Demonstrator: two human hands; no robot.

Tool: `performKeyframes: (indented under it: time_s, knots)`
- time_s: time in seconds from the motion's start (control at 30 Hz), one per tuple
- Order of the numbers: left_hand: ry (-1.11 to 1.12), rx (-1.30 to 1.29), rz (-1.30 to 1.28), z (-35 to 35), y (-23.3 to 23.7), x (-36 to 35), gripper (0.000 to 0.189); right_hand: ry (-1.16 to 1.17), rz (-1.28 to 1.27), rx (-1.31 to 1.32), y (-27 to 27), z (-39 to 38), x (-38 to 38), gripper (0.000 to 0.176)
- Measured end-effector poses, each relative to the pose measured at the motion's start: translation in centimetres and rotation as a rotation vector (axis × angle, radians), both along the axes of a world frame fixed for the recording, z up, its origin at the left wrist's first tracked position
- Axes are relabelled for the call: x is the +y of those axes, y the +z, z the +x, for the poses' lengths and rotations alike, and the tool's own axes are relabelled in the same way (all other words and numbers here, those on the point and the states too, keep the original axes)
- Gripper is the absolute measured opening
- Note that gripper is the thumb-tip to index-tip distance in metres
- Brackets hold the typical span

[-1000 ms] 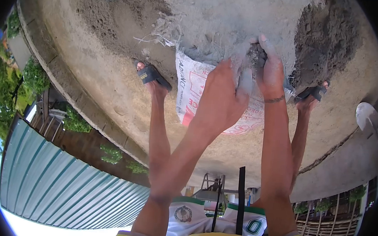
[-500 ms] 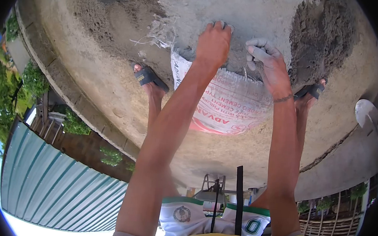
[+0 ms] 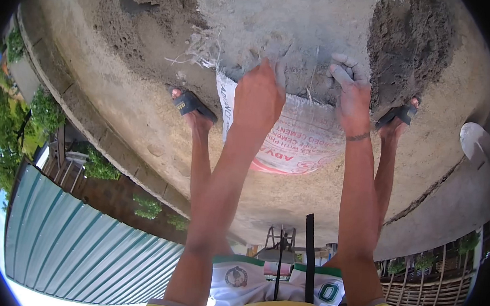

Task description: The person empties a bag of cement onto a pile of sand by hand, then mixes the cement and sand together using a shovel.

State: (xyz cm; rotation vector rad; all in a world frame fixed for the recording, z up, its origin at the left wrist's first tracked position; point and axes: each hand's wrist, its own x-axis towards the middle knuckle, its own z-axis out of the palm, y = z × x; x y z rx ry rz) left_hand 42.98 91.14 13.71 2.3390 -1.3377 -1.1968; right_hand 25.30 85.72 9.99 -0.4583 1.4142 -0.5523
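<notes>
A white cement sack with red print lies on the concrete between the feet, its open upper edge frayed and grey powder beyond it. My left hand is over the left part of that edge, knuckles up, with its curled fingertips down at the powder and partly hidden. At the sack's upper right corner is my right hand, coated in grey dust, with thumb and fingers bent together. Whatever either hand grips is too hidden to name.
Damp grey mix is heaped at the left and right. Sandalled feet stand on both sides of the sack. A pale rounded metal blade lies at the far right. A low concrete edge curves along the left.
My left hand has moved back and slightly left over the sack's edge. My right hand's fingers have drawn closer together. The view has shifted slightly.
</notes>
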Motion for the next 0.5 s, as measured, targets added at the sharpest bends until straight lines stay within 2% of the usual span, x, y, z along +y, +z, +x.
performKeyframes:
  time_s: [0.07,0.17,0.2,0.27,0.37,0.43,0.5]
  knots:
    - [0.030,0.035,0.099,1.2,0.6,-0.2,0.026,0.097,0.000,0.196,0.7,0.3,-0.4,0.018]
    - [0.126,0.172,0.137,0.8,1.5,-1.0,0.027,0.168,-0.050,0.132,-0.6,0.5,0.4,0.016]
    - [0.166,0.225,0.128,0.4,1.6,-1.1,0.029,0.129,0.018,0.043,-0.2,1.1,0.4,0.016]
    - [0.038,0.208,-0.075,-1.3,1.5,-1.1,0.032,0.052,0.149,-0.135,1.0,2.3,0.4,0.017]
    - [-0.032,0.247,-0.247,-2.6,2.2,-0.9,0.036,-0.237,0.399,-0.292,2.7,3.5,-0.5,0.022]
    - [0.123,0.259,-0.304,-2.5,1.6,-0.8,0.036,-0.147,0.382,-0.367,1.5,2.3,-0.9,0.024]
    - [0.436,0.230,-0.333,-1.6,-0.8,0.5,0.034,-0.102,0.309,-0.388,1.0,1.0,-1.3,0.025]
